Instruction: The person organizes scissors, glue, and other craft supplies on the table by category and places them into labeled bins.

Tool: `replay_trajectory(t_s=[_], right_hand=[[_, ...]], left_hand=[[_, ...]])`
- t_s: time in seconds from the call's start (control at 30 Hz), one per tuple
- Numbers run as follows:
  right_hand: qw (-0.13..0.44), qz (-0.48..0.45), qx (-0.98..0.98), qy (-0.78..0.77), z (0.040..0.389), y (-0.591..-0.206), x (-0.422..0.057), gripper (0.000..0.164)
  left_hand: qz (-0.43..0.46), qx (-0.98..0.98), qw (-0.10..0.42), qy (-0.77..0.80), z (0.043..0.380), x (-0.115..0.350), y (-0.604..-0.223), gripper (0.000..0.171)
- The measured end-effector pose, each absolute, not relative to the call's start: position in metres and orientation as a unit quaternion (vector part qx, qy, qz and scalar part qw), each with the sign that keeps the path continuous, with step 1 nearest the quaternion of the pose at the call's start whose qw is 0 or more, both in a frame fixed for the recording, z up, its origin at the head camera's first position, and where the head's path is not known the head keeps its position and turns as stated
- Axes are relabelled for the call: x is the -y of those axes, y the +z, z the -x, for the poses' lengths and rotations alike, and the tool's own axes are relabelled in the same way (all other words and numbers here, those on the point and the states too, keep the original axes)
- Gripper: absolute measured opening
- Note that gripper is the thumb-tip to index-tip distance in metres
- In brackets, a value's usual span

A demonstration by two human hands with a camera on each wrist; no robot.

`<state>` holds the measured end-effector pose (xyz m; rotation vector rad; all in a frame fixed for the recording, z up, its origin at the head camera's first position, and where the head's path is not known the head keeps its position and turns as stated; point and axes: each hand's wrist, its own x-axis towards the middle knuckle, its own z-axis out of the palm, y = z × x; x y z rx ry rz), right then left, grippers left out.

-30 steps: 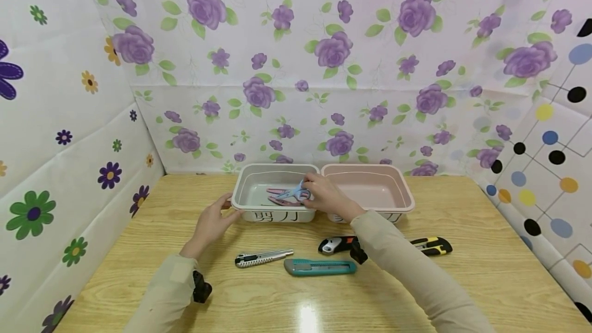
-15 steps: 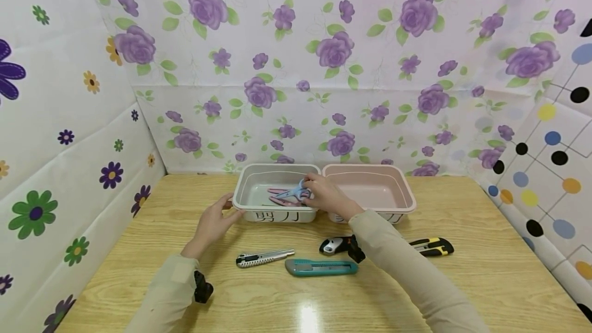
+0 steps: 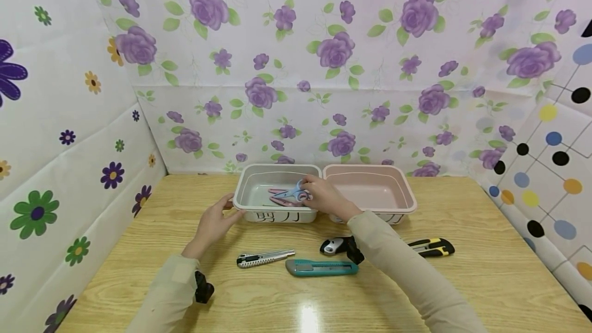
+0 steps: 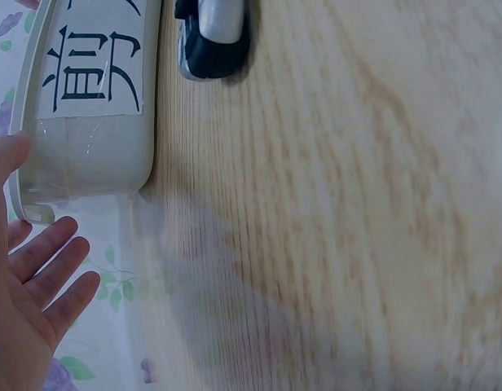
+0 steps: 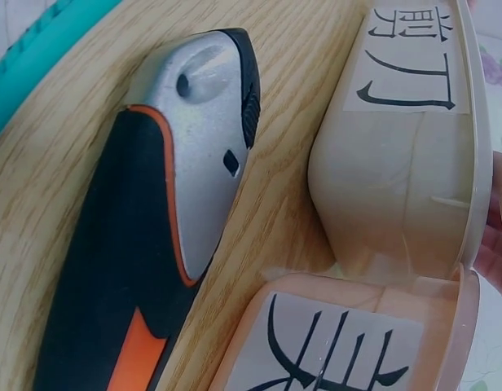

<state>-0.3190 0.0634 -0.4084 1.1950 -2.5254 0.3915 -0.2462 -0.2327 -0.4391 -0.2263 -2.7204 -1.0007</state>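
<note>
In the head view, my right hand [image 3: 325,196] pinches the handles of light blue scissors [image 3: 292,194] inside the grey bin [image 3: 250,208]. Beneath them lie pink-handled scissors [image 3: 280,201], partly covered. At the grey bin's left front corner, my left hand [image 3: 214,224] touches the rim. The left wrist view has the thumb on the rim of the bin [image 4: 96,151], with the other fingers of the left hand [image 4: 35,285] loosely extended past its end. Only part of the right hand [image 5: 499,228] shows in the right wrist view, behind the bin's rim; the scissors are hidden there.
A pink bin [image 3: 370,209] adjoins the grey one on the right. In front lie a silver utility knife [image 3: 265,258], a teal utility knife [image 3: 321,267], a black-and-silver utility knife [image 3: 335,245] and a yellow-and-black utility knife [image 3: 432,247]. Patterned cloth hangs behind the table.
My right forearm has shifted very slightly left. Both hands, the blue scissors and the bins stay in nearly the same places.
</note>
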Motion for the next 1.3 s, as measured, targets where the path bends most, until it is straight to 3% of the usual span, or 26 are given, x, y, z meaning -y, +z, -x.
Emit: replay_trajectory(t_s=[0.77, 1.3], right_hand=[[0.136, -0.403, 0.890, 0.163, 0.314, -0.394, -0.089, 0.039], [0.186, -0.441, 0.862, 0.166, 0.306, -0.390, -0.119, 0.038]], left_hand=[[0.079, 0.933, 0.115, -0.332, 0.247, 0.233, -0.439, 0.062], [0.082, 0.933, 0.114, -0.330, 0.244, 0.232, -0.436, 0.062]])
